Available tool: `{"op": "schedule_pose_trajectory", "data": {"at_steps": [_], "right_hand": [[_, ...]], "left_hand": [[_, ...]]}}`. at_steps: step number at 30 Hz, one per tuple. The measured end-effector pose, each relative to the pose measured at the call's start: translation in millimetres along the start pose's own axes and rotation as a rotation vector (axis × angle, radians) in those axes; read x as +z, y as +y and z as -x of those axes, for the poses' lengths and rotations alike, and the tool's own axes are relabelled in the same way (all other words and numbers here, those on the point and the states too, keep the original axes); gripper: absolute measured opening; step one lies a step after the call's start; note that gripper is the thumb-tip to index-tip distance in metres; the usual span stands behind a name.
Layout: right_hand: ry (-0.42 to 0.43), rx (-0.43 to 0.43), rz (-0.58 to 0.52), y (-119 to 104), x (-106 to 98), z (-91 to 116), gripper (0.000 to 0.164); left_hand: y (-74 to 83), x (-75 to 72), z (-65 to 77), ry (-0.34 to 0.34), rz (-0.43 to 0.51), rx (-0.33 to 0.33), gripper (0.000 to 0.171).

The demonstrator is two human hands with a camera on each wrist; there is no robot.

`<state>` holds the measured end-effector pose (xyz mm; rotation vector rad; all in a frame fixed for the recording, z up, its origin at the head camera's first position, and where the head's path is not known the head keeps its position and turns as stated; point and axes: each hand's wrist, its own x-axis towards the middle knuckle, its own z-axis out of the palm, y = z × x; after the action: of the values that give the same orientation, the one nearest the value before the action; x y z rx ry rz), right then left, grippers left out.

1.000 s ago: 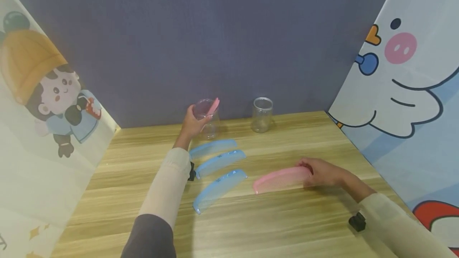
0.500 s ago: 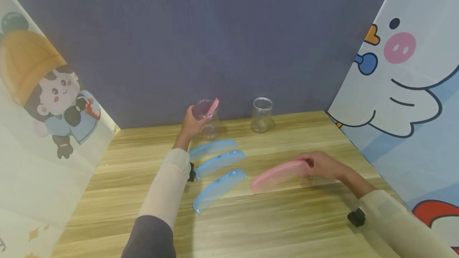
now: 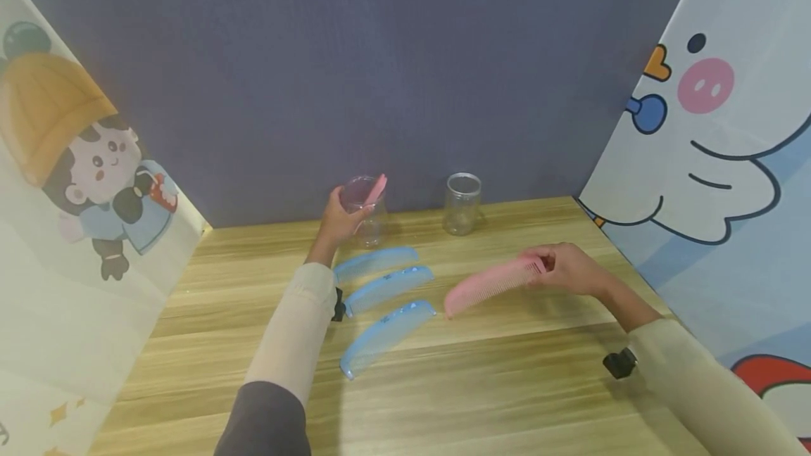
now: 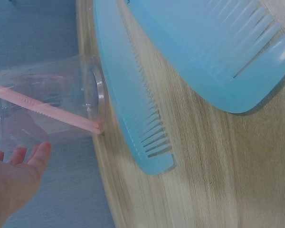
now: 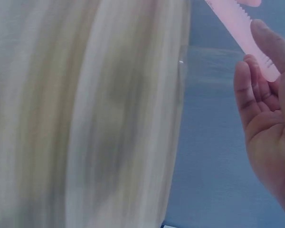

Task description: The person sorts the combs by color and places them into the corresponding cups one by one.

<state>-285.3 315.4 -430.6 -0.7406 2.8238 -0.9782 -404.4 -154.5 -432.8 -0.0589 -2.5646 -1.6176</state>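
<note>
At the back of the table, my left hand (image 3: 338, 222) holds a clear jar (image 3: 372, 232) by its side near the rim. A pink comb (image 3: 377, 190) leans inside that jar, one end sticking out past the rim; the left wrist view shows this comb (image 4: 47, 112) slanting down to the jar's bottom. Over the right part of the table, my right hand (image 3: 572, 269) pinches another pink comb (image 3: 491, 284) by one end, its teeth facing down. In the right wrist view, thumb and fingers close around the end of the comb (image 5: 240, 33).
Three blue combs lie between my arms: a far one (image 3: 379, 261), a middle one (image 3: 389, 288) and a near one (image 3: 388, 338). A second clear jar (image 3: 462, 208) stands at the back, right of the held one. A dark panel (image 3: 405, 76) rises behind the table.
My right hand has raised the pink comb off the table and moved it away from me, toward the back. The left hand and its jar have stayed put.
</note>
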Motion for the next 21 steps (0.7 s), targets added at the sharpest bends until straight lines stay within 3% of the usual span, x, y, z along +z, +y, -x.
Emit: {"op": "schedule_pose_trajectory", "data": {"at_steps": [4,11,21], "right_hand": [[0.031,0.01,0.025,-3.5,-7.2,-8.9,0.061],[0.038,0.124,0.011,-13.3,-20.4,-27.7,0.069],[0.069,0.135,-0.024,-31.8,-26.1,-57.5,0.063]], "left_hand": [[0.1,0.5,0.4,0.0,0.01,-0.006,0.098],[-0.3,0.1,0.7,0.0,0.008,0.008,0.098],[0.1,-0.1,0.9,-0.005,0.016,-0.008,0.097]]}}
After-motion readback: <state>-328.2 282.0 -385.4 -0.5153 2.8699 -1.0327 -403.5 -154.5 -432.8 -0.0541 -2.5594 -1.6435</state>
